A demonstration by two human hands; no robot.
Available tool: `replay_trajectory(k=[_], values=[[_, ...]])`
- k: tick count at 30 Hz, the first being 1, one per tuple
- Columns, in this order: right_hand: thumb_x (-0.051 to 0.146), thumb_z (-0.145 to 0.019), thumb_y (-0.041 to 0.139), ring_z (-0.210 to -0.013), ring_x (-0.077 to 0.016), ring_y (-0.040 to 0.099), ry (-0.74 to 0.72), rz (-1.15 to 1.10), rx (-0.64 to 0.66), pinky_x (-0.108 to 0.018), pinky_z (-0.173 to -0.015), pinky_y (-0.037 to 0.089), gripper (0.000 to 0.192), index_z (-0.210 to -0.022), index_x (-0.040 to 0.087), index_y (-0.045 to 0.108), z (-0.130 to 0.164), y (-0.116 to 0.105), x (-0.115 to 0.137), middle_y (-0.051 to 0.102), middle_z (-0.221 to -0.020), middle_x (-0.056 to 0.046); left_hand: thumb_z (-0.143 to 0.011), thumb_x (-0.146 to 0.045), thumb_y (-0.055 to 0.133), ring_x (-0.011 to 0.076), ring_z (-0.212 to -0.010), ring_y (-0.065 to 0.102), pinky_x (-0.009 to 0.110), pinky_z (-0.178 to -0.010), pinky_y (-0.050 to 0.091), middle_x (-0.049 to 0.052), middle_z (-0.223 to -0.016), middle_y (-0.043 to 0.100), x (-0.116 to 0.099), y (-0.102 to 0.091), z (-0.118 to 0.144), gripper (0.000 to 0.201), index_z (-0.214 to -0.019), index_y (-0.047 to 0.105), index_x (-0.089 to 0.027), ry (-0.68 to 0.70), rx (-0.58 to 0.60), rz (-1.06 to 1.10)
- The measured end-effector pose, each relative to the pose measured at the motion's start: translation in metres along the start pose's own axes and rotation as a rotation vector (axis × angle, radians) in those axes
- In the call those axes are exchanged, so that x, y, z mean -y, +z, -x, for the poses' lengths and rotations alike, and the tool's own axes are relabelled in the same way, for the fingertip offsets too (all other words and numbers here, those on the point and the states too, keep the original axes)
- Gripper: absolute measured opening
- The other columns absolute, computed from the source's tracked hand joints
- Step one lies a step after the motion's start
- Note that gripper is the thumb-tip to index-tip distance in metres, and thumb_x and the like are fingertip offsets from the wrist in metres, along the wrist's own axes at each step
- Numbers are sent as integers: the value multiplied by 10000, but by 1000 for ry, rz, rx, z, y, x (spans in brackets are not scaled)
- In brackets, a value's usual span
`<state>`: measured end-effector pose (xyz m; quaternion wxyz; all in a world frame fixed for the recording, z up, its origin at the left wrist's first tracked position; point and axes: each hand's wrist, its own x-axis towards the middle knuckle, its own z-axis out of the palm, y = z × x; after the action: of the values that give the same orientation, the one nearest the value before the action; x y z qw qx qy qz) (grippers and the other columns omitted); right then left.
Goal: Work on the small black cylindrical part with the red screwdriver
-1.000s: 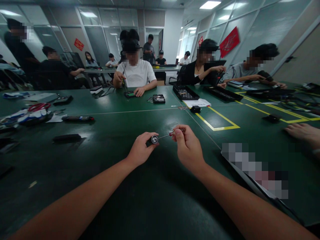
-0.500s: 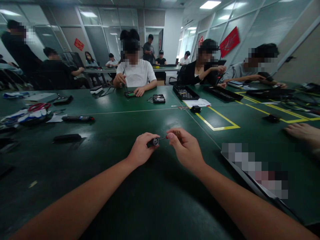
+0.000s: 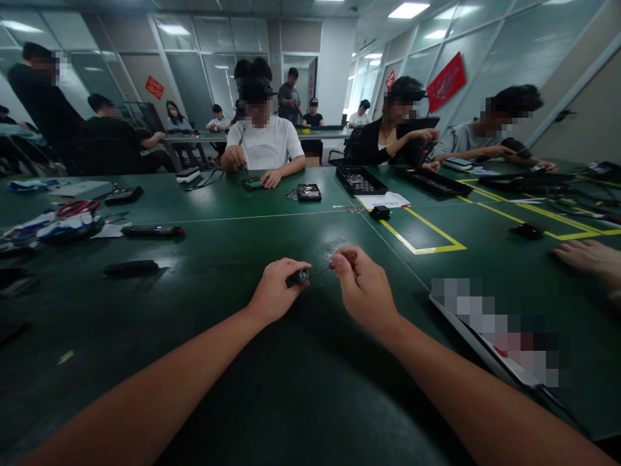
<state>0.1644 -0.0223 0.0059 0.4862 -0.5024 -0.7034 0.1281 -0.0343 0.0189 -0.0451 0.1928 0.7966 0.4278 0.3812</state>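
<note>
Between thumb and fingers, my left hand [image 3: 276,289] grips a small dark cylindrical part [image 3: 301,276], its round end turned to the right. My right hand [image 3: 367,285] is closed around the reddish-brown handle of a screwdriver [image 3: 345,259]. The thin shaft points left and down, reaching the round end of the part. Whether the tip sits inside the part or only touches it, I cannot tell. Both hands are held over the green table [image 3: 272,388].
Left on the table lie a black tube-shaped tool [image 3: 152,231], a dark elongated piece [image 3: 130,267] and gloves [image 3: 68,223]. Ahead are black trays [image 3: 361,180] and a small black block [image 3: 380,212]. A co-worker's hand [image 3: 589,259] rests at the right, near a pixelated sheet [image 3: 466,310].
My right hand has shifted slightly right with the screwdriver, whose handle and shaft show more and tilt more steeply. The left hand and the dark part have barely moved.
</note>
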Motion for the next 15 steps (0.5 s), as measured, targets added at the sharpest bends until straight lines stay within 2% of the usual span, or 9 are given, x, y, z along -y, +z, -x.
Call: replay_trajectory(k=[4,15], values=[[380,-1038,464,-665,-185,639,-5,-43,-31,-305,-627,436,226,-945,227,603,0,0,-1,652,-727,-8,-845,-138,747,252,-1086,645,466,-995,474,57,-1122,719,0,0,-1,358,-1183,722,-254,-10,6,5],[360,-1032,472,-671,-185,635,-28,-10,59,-310,-643,446,208,-938,229,604,1,0,2,694,-780,-30,-848,-149,740,245,-1066,654,451,-981,494,58,-1113,719,1,1,0,347,-1177,725,-258,13,12,44]])
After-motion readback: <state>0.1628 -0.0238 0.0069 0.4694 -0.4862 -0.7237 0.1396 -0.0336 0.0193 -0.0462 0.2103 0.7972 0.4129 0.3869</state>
